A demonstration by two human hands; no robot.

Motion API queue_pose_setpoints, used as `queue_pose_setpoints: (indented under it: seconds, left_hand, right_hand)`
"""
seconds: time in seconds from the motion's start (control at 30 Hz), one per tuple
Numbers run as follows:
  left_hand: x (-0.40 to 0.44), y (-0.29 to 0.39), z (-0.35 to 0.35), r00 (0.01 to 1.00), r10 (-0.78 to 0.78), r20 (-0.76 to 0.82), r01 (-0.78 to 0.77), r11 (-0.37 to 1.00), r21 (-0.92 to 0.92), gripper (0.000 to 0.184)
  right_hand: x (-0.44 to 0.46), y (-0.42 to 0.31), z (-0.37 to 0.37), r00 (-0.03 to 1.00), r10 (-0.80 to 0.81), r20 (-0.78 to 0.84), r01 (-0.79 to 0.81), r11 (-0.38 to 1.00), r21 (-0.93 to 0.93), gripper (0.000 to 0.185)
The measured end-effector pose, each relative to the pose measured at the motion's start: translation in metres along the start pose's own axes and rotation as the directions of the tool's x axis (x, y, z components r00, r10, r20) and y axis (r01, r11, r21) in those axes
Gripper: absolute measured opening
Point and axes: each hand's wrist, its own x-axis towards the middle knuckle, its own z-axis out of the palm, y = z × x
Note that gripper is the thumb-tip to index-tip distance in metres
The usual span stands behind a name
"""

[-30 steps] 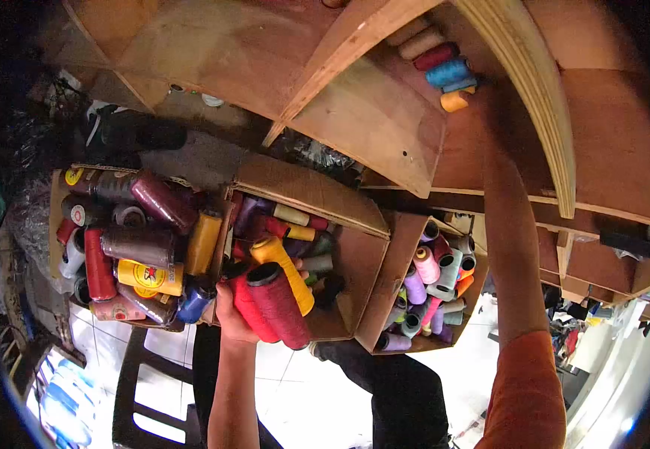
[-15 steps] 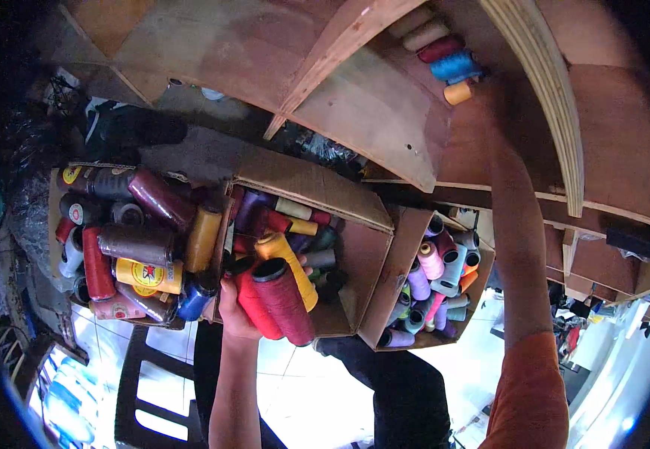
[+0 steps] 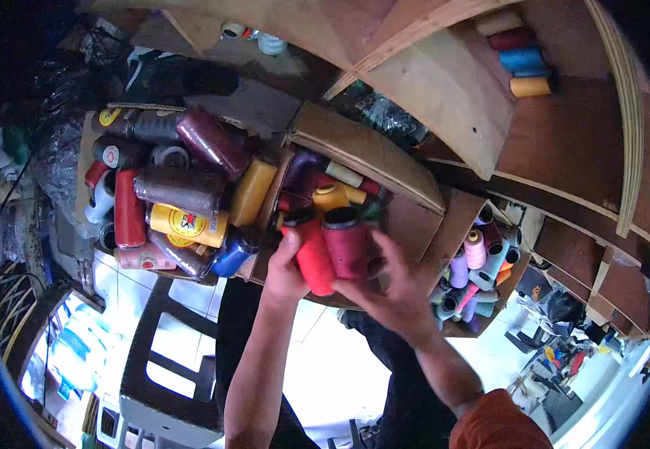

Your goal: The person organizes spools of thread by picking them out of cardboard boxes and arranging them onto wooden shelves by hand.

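Left hand (image 3: pixel 286 277) fingers are holding the red spool (image 3: pixel 314 258) over the middle box's (image 3: pixel 409 224) near edge; right hand (image 3: pixel 396 295) fingers are spreading wide around the maroon spool (image 3: pixel 347 251), contact uncertain. The right hand is no longer reaching to the shelf (image 3: pixel 564 138), right beyond that box, so the orange spool (image 3: pixel 530 87) is resting there released. Both forearms are converging towards the box

We take this for a sewing workshop: we see cardboard boxes (image 3: pixel 370 159) full of thread cones (image 3: pixel 179 190) and wooden shelving (image 3: pixel 448 97) holding more
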Motion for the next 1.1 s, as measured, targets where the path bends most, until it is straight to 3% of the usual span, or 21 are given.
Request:
queue_pose_setpoints:
  seconds: [0.03,0.1,0.17,0.23,0.27,0.33,0.37,0.4,0.43,0.5,0.57,0.63,0.73,1.0,1.1]
  left_hand:
    - [0.001,-0.004,0.001,1.000,0.004,-0.013,-0.004,1.000,0.012,0.074]
    - [0.002,-0.006,-0.004,0.999,-0.024,0.026,0.024,1.000,-0.002,0.072]
    - [0.006,-0.011,-0.001,1.000,0.021,0.011,-0.021,0.998,-0.060,0.071]
    - [0.008,-0.012,0.000,1.000,-0.002,0.017,0.004,0.998,-0.070,0.074]
    - [0.010,-0.011,0.002,0.999,-0.016,0.030,0.018,0.998,-0.066,0.077]
    - [0.006,-0.010,0.004,0.999,-0.028,0.026,0.029,0.999,-0.038,0.082]
    - [0.008,-0.011,0.005,1.000,-0.018,0.025,0.019,1.000,-0.012,0.083]
    - [0.009,-0.012,0.007,1.000,-0.009,0.023,0.008,1.000,0.013,0.085]
    - [0.009,-0.013,0.007,1.000,-0.003,0.030,0.001,0.999,0.046,0.086]
    - [0.009,-0.013,0.006,0.999,0.010,0.038,-0.015,0.992,0.123,0.091]
    - [0.012,-0.010,0.013,0.999,0.029,0.040,-0.033,0.992,0.122,0.091]
    - [0.008,-0.013,0.016,0.999,0.018,0.032,-0.022,0.994,0.104,0.092]
    - [0.007,-0.020,0.015,0.999,0.000,0.040,-0.004,0.995,0.097,0.092]
    - [0.005,-0.018,0.013,0.999,0.031,0.026,-0.034,0.990,0.138,0.092]
    - [0.005,-0.016,0.010,0.999,0.027,0.023,-0.030,0.991,0.128,0.092]
  right_hand:
    - [-0.004,0.000,0.008,0.997,-0.049,-0.064,0.044,0.997,-0.070,0.072]
    - [-0.016,0.013,0.024,0.996,0.037,-0.075,-0.040,0.998,-0.038,0.071]
    - [-0.014,0.024,0.016,0.990,0.111,-0.082,-0.097,0.982,0.161,0.070]
    - [-0.015,0.027,-0.001,0.980,0.194,-0.034,-0.149,0.845,0.513,0.070]
    - [-0.009,0.023,-0.024,0.969,0.217,-0.119,-0.121,0.836,0.535,0.065]
    - [0.013,0.022,-0.080,0.905,0.401,-0.145,-0.263,0.793,0.549,0.057]
    - [0.031,0.035,-0.101,0.886,0.302,-0.353,-0.114,0.878,0.465,0.051]
    - [0.052,0.044,-0.130,0.869,0.253,-0.426,-0.102,0.932,0.347,0.051]
    - [0.067,0.044,-0.155,0.804,0.161,-0.573,-0.129,0.987,0.095,0.049]
    - [0.106,0.080,-0.213,0.791,-0.189,-0.582,-0.059,0.923,-0.381,0.048]
    - [0.132,0.070,-0.238,0.791,-0.166,-0.589,-0.144,0.885,-0.442,0.048]
    - [0.178,0.114,-0.280,0.765,-0.414,-0.494,0.132,0.851,-0.509,0.049]
    - [0.220,0.137,-0.316,0.781,-0.450,-0.432,-0.002,0.690,-0.724,0.055]
    - [0.297,0.208,-0.378,0.745,-0.537,-0.395,-0.068,0.528,-0.846,0.076]
    - [0.307,0.220,-0.380,0.759,-0.493,-0.426,-0.141,0.514,-0.846,0.079]
